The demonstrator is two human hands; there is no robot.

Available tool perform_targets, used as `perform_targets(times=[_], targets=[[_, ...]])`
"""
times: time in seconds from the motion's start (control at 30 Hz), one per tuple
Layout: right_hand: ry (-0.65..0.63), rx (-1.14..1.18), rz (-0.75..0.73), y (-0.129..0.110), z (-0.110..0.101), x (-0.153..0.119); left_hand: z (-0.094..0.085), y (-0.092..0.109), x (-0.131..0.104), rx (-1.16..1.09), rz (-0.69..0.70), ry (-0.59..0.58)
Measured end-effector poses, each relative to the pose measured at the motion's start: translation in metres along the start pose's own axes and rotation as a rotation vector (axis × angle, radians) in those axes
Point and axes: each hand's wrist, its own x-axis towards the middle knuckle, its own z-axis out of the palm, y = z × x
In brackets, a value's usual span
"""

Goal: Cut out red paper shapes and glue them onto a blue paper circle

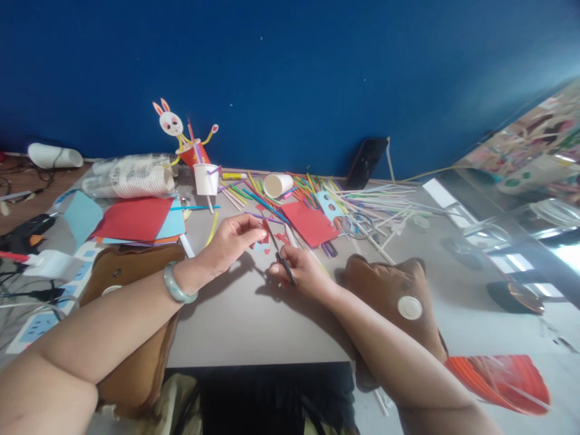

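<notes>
My left hand (235, 238), with a jade-coloured bangle on the wrist, pinches a small piece of red paper (265, 226) above the table. My right hand (301, 272) is closed round the dark handles of a pair of scissors (284, 263). The blades point up and away, close beside the red piece; whether they touch it I cannot tell. Behind my hands lie small red scraps and a sheet of red paper (310, 223). A light blue paper cut-out with holes (330, 206) rests by that sheet.
Straws and coloured sticks (376, 202) spread along the back, near a tipped paper cup (278, 185). A rabbit figure (171, 123) stands behind a white cup (206, 180). Brown cushions (389, 290) lie under both forearms. A power strip (43, 323) is at left, orange-red cups (498, 380) at right.
</notes>
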Motion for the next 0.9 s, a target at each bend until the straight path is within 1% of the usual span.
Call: perform_targets(times=[0.3,0.73,0.9], targets=[[-0.004,-0.005,-0.017,-0.0001,-0.0008,-0.0009,0.0002,0.0031,-0.0015,0.013,0.007,0.001],[0.002,-0.040,-0.032,-0.0007,-0.0015,-0.0013,-0.0008,-0.0005,-0.0010,0.000,0.026,0.003],[0.001,-0.016,-0.029,0.0002,-0.0014,-0.0012,-0.0015,-0.0017,-0.0006,-0.005,0.024,0.004]])
